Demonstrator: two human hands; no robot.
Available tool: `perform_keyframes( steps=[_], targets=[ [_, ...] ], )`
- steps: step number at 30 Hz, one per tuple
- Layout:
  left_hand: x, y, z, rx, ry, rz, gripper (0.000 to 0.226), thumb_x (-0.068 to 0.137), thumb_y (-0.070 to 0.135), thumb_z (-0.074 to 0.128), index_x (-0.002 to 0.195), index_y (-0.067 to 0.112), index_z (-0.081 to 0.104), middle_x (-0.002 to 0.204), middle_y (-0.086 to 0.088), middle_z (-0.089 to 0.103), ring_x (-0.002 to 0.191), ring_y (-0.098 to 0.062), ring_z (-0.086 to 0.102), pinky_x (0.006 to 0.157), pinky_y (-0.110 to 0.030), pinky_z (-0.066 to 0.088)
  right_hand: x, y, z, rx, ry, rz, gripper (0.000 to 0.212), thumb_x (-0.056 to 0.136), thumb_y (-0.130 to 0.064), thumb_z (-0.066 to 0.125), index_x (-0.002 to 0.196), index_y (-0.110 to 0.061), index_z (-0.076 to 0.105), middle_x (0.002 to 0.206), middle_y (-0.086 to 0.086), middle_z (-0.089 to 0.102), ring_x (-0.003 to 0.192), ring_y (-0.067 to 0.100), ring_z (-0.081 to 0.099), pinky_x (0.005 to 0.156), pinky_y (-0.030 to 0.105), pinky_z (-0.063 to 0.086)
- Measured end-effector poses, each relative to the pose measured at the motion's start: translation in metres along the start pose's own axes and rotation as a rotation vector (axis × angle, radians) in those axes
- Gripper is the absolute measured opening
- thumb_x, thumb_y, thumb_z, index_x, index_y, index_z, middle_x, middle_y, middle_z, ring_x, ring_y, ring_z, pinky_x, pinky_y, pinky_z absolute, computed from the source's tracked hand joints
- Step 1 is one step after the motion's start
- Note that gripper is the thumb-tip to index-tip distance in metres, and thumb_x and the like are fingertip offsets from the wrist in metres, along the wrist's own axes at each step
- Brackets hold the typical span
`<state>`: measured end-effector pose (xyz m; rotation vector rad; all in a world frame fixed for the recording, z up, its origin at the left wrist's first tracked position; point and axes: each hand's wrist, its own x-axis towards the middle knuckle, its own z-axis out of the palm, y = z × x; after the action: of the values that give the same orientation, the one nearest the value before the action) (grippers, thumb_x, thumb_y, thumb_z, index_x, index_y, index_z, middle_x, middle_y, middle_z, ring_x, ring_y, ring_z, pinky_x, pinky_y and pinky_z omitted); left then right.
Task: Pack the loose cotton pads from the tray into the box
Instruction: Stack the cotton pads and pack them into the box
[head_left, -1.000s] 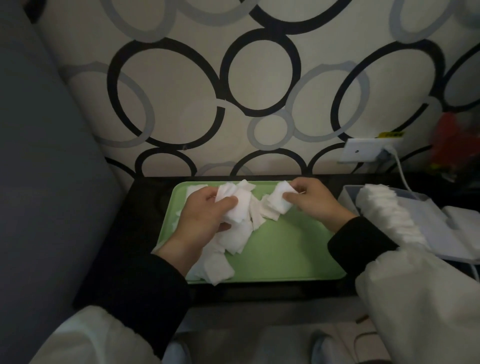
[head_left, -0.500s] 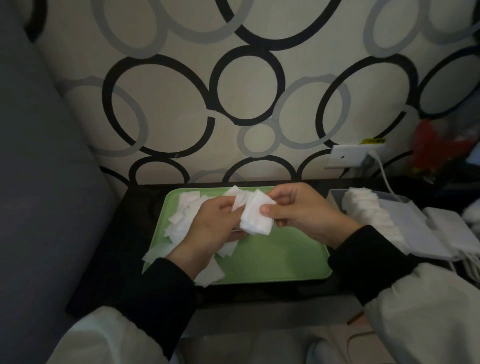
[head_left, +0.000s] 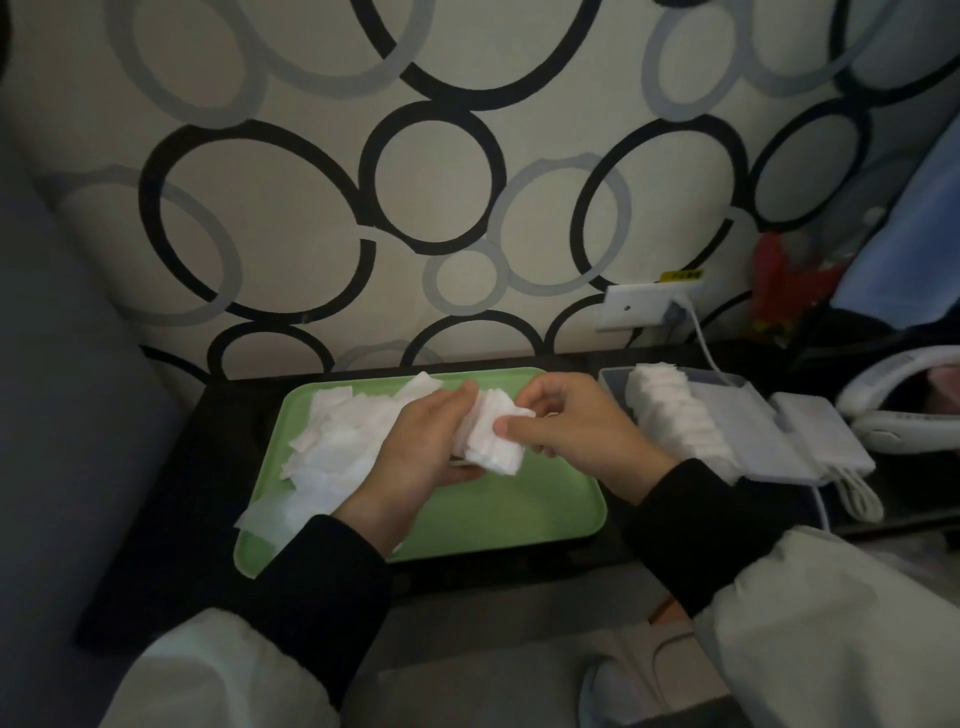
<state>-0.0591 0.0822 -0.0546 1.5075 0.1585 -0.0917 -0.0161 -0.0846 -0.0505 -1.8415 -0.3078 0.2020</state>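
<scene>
Pinched between left hand (head_left: 426, 457) and right hand (head_left: 576, 431), a small stack of white square cotton pads (head_left: 493, 441) is held above the pale green plastic tray (head_left: 519, 514). Just right of the right hand, the nearer one, lies the part-filled open white box (head_left: 748, 426). Its pad row runs front to back.

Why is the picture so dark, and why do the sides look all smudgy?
Head view: the room is dim, so the table round the green tray goes nearly black, while the white cotton pads held by the left hand and right hand stand out. Head view: the edges look darker and soft, and the red thing at right is too blurry to name.
</scene>
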Motion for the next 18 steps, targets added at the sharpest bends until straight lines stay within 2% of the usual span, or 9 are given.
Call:
perform_keyframes(
  steps=[2, 3, 5, 7, 8, 10, 13, 15, 18],
  targets=[
    [-0.002, -0.001, 0.008, 0.034, -0.05, 0.028, 0.033, 0.092, 0.046, 0.06, 0.104, 0.018, 0.07, 0.095, 0.001, 0.076, 0.09, -0.015, 0.074, 0.08, -0.037, 0.062, -0.002, 0.007, -0.005, -0.11, 0.089, -0.021, 0.026, 0.073, -0.018, 0.086, 0.082, -0.015, 0.062, 0.07, 0.001, 0.051, 0.061, 0.011, 0.044, 0.057, 0.023, 0.036],
    [-0.002, -0.003, 0.011, 0.059, -0.075, 0.047, 0.03, 0.088, 0.042, 0.067, 0.106, 0.018, 0.07, 0.096, 0.002, 0.076, 0.09, -0.014, 0.073, 0.081, -0.037, 0.061, -0.003, 0.009, -0.009, -0.163, 0.125, -0.027, 0.03, 0.071, -0.022, 0.087, 0.087, -0.017, 0.061, 0.074, -0.001, 0.047, 0.065, 0.01, 0.042, 0.06, 0.025, 0.036],
    [0.0, -0.007, 0.018, 0.101, -0.112, 0.059, 0.031, 0.084, 0.022, 0.077, 0.113, 0.017, 0.066, 0.107, -0.001, 0.074, 0.097, -0.015, 0.072, 0.084, -0.038, 0.061, -0.007, 0.015, -0.02, -0.207, 0.139, -0.03, 0.04, 0.071, -0.027, 0.086, 0.103, -0.025, 0.062, 0.091, -0.003, 0.051, 0.075, 0.011, 0.049, 0.07, 0.028, 0.045],
    [0.005, -0.013, 0.024, 0.154, -0.139, 0.081, 0.039, 0.083, 0.006, 0.077, 0.118, 0.014, 0.064, 0.116, -0.005, 0.071, 0.107, -0.019, 0.069, 0.085, -0.04, 0.06, -0.012, 0.021, -0.034, -0.19, 0.07, -0.015, 0.051, 0.075, -0.026, 0.083, 0.12, -0.033, 0.06, 0.116, 0.001, 0.055, 0.095, 0.015, 0.06, 0.087, 0.034, 0.055],
    [0.007, -0.015, 0.028, 0.187, -0.156, 0.106, 0.04, 0.082, 0.004, 0.077, 0.119, 0.015, 0.064, 0.117, -0.003, 0.07, 0.111, -0.018, 0.066, 0.087, -0.039, 0.06, -0.016, 0.023, -0.041, -0.164, 0.013, -0.008, 0.055, 0.077, -0.023, 0.082, 0.126, -0.03, 0.059, 0.124, 0.002, 0.057, 0.103, 0.017, 0.062, 0.093, 0.037, 0.055],
    [0.01, -0.018, 0.035, 0.27, -0.18, 0.167, 0.042, 0.08, 0.01, 0.081, 0.117, 0.02, 0.066, 0.116, 0.003, 0.07, 0.112, -0.01, 0.064, 0.088, -0.033, 0.059, -0.023, 0.027, -0.052, -0.109, -0.096, -0.001, 0.058, 0.079, -0.019, 0.082, 0.132, -0.02, 0.059, 0.125, 0.003, 0.063, 0.111, 0.019, 0.064, 0.098, 0.039, 0.053],
    [0.012, -0.021, 0.05, 0.328, -0.165, 0.189, 0.048, 0.073, 0.018, 0.087, 0.115, 0.023, 0.065, 0.113, 0.005, 0.069, 0.1, -0.002, 0.066, 0.083, -0.026, 0.058, -0.033, 0.027, -0.066, -0.131, -0.128, -0.013, 0.048, 0.078, -0.018, 0.083, 0.122, -0.011, 0.065, 0.11, 0.004, 0.072, 0.102, 0.018, 0.068, 0.09, 0.033, 0.057],
    [0.015, -0.022, 0.061, 0.309, -0.128, 0.169, 0.048, 0.071, 0.019, 0.088, 0.113, 0.021, 0.064, 0.109, 0.003, 0.069, 0.086, -0.006, 0.071, 0.076, -0.025, 0.059, -0.036, 0.027, -0.078, -0.176, -0.11, -0.011, 0.04, 0.079, -0.021, 0.082, 0.114, -0.01, 0.069, 0.103, 0.004, 0.074, 0.096, 0.018, 0.069, 0.084, 0.029, 0.057],
    [0.018, -0.021, 0.08, 0.197, -0.133, 0.163, 0.034, 0.077, 0.008, 0.082, 0.106, 0.013, 0.065, 0.101, -0.007, 0.071, 0.074, -0.011, 0.072, 0.07, -0.025, 0.058, -0.038, 0.028, -0.1, -0.199, -0.062, 0.023, 0.032, 0.082, -0.019, 0.08, 0.111, -0.011, 0.07, 0.099, 0.007, 0.073, 0.087, 0.016, 0.069, 0.073, 0.025, 0.057]
  ],
)
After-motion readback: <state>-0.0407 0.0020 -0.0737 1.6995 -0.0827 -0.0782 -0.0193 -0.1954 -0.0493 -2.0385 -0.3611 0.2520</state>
